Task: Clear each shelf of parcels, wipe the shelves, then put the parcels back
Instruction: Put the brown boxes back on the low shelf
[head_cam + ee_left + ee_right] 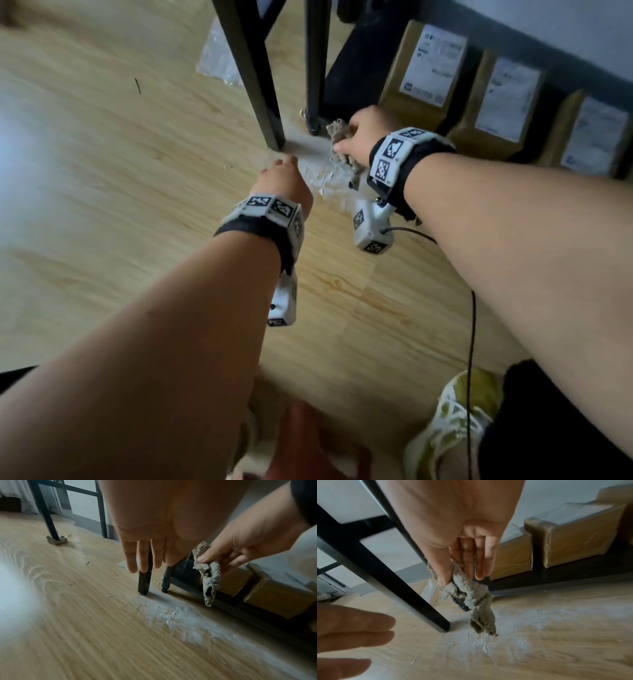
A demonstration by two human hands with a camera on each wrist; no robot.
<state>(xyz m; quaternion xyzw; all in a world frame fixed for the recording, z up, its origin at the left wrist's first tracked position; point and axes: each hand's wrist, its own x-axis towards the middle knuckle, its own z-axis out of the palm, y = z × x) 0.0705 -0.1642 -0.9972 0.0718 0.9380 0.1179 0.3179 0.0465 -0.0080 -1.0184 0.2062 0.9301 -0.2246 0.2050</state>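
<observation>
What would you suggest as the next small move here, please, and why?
Probably reach the left hand, open and holding nothing, to the nearest parcel. Three parcels remain on the bottom shelf, so wiping seems premature, though the right hand already pinches the cloth.

Right grip [359, 132] pinches with thumb and fingers; left grip [282, 183] hangs with fingers straight.

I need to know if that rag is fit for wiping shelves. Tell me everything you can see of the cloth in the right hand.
The cloth is a small grey-beige rag of fluffy, matted fabric, crumpled and twisted into a rope-like bunch. The right hand pinches its upper part between thumb and fingers; the rest hangs free above the wooden floor, over a whitish smear, beside the black shelf leg. It looks dingy; whether it is damp cannot be told.
</observation>
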